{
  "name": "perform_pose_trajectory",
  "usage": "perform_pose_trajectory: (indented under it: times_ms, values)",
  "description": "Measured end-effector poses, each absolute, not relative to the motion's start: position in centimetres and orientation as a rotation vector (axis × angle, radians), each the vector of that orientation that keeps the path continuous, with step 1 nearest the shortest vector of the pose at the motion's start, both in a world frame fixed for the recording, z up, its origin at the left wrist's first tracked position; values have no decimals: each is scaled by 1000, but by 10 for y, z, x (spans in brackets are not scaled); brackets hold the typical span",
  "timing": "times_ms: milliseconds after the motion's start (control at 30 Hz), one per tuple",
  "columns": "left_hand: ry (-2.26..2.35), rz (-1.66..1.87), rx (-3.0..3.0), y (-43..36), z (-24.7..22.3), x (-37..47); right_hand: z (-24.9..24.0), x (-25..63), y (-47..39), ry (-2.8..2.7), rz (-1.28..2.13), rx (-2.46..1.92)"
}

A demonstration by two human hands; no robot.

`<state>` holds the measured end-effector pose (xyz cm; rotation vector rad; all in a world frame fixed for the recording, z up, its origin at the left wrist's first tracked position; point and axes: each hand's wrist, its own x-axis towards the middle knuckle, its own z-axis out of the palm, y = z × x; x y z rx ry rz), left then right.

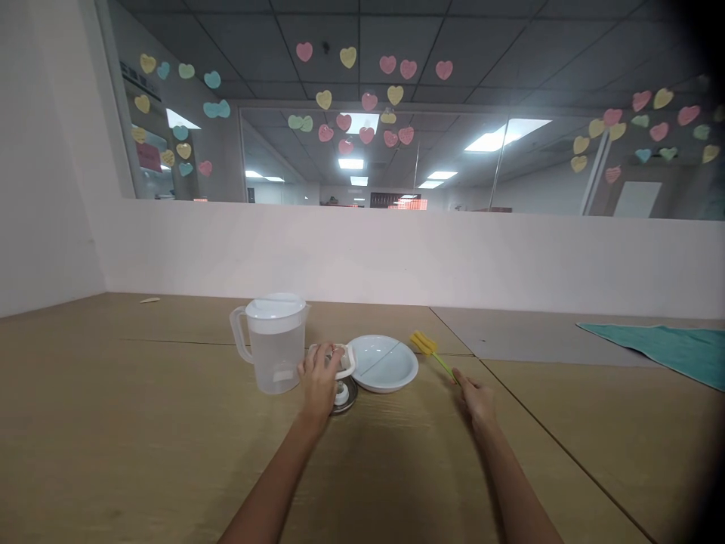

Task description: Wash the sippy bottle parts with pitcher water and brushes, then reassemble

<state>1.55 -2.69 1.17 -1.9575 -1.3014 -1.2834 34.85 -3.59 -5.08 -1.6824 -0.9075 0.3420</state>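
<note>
While left hand [320, 378] clasps container [350, 364] by bowl rim [417, 367], right hand [476, 399] — well apart — pinches brush [424, 343].

Teal cloth [674, 353] lies at far right, partly on the table's [170, 453] grey section. Small flat scrap [150, 300] near the back edge, left side. Pale wall [396, 257] behind, window [453, 155] above it, heart notes [304, 51] in pink, yellow, blue, green. Ceiling lights [510, 134] on beyond the glass.
</note>
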Motion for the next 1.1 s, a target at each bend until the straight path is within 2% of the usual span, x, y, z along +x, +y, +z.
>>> perform_pose_trajectory:
  times_ms: [167,367,500,567,700,767,1000,1100]
  values:
    - [-1553,-1881,-1885,-30,10,25,-45,341,-41,-1041,272,-1894]
    - [-1482,-2651,-2188,-37,5,44,-43,328,-46,-1167,148,-1988]
    - [-1389,-2895,-2490,-43,4,49,-40,326,-47,-1192,142,-2082]
    - [-1368,-2786,-2666,-48,1,48,-36,324,-49,-1227,168,-2154]
    - [-1363,-2214,-2856,-59,-6,45,-28,315,-51,-1468,204,-2213]
    - [-1304,-2047,-2913,-65,-9,45,-25,311,-51,-1559,205,-2181]
    - [-1182,-1665,-3109,-72,-9,44,-16,302,-57,-1555,176,-2156]
    - [-1241,-1598,-3061,-69,-15,42,-1,294,-67,-1424,54,-1970]
